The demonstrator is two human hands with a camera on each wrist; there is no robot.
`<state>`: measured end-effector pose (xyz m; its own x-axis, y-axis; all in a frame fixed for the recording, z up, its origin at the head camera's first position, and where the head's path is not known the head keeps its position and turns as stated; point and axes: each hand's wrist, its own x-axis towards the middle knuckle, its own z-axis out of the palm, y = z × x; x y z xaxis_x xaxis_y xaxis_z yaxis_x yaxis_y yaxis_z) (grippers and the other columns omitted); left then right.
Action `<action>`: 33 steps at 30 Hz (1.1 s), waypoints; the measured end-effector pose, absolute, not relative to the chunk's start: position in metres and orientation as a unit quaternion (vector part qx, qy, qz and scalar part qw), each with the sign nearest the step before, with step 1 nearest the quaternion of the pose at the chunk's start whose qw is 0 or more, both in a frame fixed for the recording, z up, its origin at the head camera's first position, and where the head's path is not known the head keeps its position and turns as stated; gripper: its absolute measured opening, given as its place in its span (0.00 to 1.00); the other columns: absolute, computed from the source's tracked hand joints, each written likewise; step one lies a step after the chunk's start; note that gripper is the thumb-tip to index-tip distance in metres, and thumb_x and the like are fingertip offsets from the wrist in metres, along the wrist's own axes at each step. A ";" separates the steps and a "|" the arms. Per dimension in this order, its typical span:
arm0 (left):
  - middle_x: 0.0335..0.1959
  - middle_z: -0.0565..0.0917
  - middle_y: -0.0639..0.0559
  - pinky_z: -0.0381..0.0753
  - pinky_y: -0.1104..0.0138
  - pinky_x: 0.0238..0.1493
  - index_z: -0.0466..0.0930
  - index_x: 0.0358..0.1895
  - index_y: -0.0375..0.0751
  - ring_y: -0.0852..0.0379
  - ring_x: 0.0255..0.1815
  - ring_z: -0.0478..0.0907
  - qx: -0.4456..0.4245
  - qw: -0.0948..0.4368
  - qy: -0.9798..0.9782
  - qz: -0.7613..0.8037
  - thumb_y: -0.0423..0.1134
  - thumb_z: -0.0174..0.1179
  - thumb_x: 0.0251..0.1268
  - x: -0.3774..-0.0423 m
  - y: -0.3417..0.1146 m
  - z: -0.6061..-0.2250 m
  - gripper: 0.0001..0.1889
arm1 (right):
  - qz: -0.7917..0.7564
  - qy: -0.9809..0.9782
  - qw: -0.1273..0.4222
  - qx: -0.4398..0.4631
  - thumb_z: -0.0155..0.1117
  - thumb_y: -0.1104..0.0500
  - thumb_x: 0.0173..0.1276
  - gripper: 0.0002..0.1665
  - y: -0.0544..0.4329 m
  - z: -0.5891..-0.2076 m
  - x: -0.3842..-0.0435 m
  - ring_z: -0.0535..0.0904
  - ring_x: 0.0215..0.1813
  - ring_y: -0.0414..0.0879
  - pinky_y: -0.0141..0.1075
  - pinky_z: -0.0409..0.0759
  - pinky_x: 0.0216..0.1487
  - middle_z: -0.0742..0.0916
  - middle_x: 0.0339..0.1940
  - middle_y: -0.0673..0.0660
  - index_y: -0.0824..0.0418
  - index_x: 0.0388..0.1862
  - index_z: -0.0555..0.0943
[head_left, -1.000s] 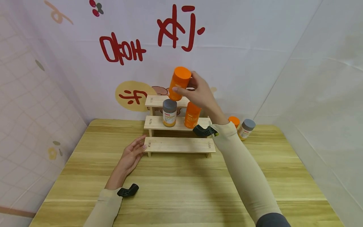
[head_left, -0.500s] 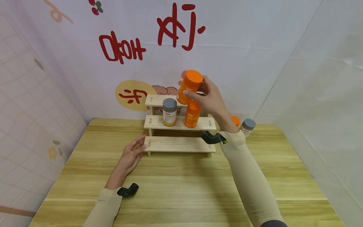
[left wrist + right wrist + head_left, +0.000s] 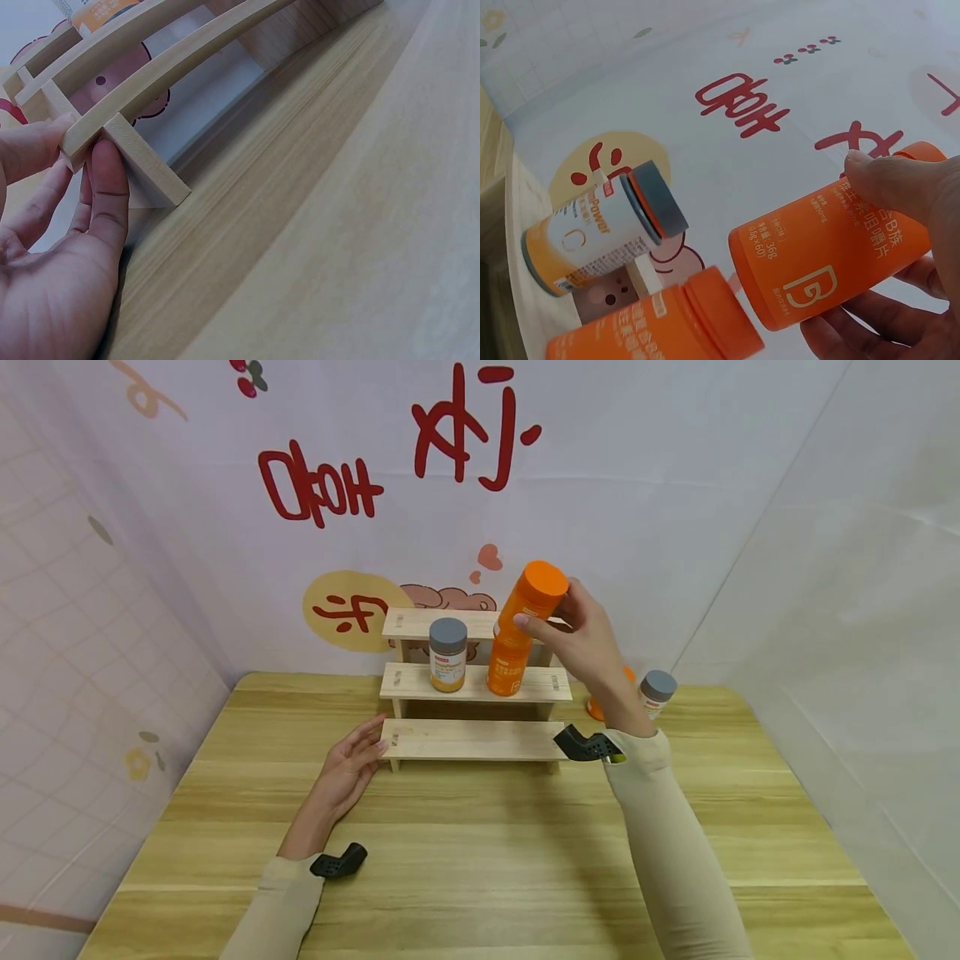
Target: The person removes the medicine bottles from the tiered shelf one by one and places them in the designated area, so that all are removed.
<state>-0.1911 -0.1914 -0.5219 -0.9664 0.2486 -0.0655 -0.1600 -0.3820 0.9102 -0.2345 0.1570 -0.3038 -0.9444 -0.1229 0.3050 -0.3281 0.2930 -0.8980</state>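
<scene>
My right hand grips an orange bottle in the air, tilted, above the right part of the wooden three-step rack. In the head view it overlaps the top of a second orange bottle on the middle step; the right wrist view shows the held bottle apart from it. Left of that one stands a grey-capped bottle with a white and orange label. At the rack's lower left end is my left hand. Its thumb and fingers pinch the bottom step's corner, as the left wrist view shows.
On the table's back right stand another grey-capped bottle and an orange bottle, partly hidden by my right arm. A white printed cloth wall rises behind the rack. The wooden table extends in front.
My right hand has carried the orange bottle to the right and slightly down, from above the grey-capped bottle to above the standing orange one. The left hand has stayed on the rack.
</scene>
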 end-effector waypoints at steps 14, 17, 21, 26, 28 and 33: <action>0.57 0.74 0.52 0.81 0.75 0.52 0.53 0.81 0.34 0.63 0.54 0.78 0.048 0.120 0.536 0.834 0.28 0.58 0.75 -0.191 -0.191 -0.522 0.36 | 0.589 -0.791 0.110 0.122 0.74 0.53 0.69 0.35 0.189 -0.320 -0.219 0.78 0.67 0.49 0.41 0.78 0.68 0.82 0.66 0.54 0.48 0.72 0.71; 0.57 0.74 0.52 0.81 0.75 0.52 0.54 0.81 0.35 0.63 0.54 0.78 0.043 0.121 0.538 0.833 0.29 0.59 0.75 -0.191 -0.190 -0.521 0.36 | 0.591 -0.791 0.113 0.116 0.73 0.53 0.69 0.35 0.197 -0.325 -0.216 0.78 0.67 0.48 0.39 0.78 0.67 0.82 0.66 0.55 0.48 0.73 0.71; 0.57 0.74 0.51 0.81 0.75 0.52 0.54 0.81 0.35 0.63 0.54 0.78 0.041 0.121 0.541 0.831 0.29 0.60 0.74 -0.192 -0.190 -0.522 0.36 | 0.590 -0.791 0.118 0.106 0.73 0.53 0.70 0.34 0.207 -0.332 -0.213 0.78 0.65 0.46 0.36 0.77 0.66 0.82 0.66 0.54 0.46 0.72 0.72; 0.57 0.75 0.52 0.81 0.75 0.52 0.55 0.81 0.35 0.63 0.54 0.78 0.040 0.119 0.541 0.832 0.28 0.59 0.74 -0.193 -0.189 -0.523 0.36 | 0.594 -0.789 0.120 0.102 0.72 0.55 0.70 0.33 0.219 -0.341 -0.209 0.78 0.65 0.45 0.36 0.77 0.67 0.82 0.66 0.53 0.47 0.72 0.72; 0.57 0.75 0.52 0.80 0.75 0.51 0.55 0.81 0.35 0.63 0.53 0.78 0.040 0.118 0.541 0.832 0.27 0.59 0.74 -0.193 -0.190 -0.523 0.36 | 0.596 -0.788 0.119 0.096 0.72 0.54 0.70 0.34 0.223 -0.344 -0.208 0.78 0.66 0.44 0.36 0.77 0.67 0.82 0.66 0.53 0.46 0.73 0.72; 0.57 0.75 0.52 0.80 0.76 0.50 0.53 0.81 0.34 0.64 0.53 0.78 0.044 0.121 0.540 0.832 0.28 0.59 0.74 -0.192 -0.190 -0.523 0.36 | 0.596 -0.793 0.107 0.069 0.72 0.51 0.70 0.34 0.234 -0.353 -0.203 0.78 0.66 0.43 0.36 0.76 0.68 0.81 0.67 0.52 0.46 0.72 0.72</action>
<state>-0.1920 -0.1903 -0.5227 -0.9669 0.2487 -0.0573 -0.1538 -0.3886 0.9085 -0.2034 0.2336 -0.3532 -0.9676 0.0190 0.2516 -0.2365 0.2796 -0.9306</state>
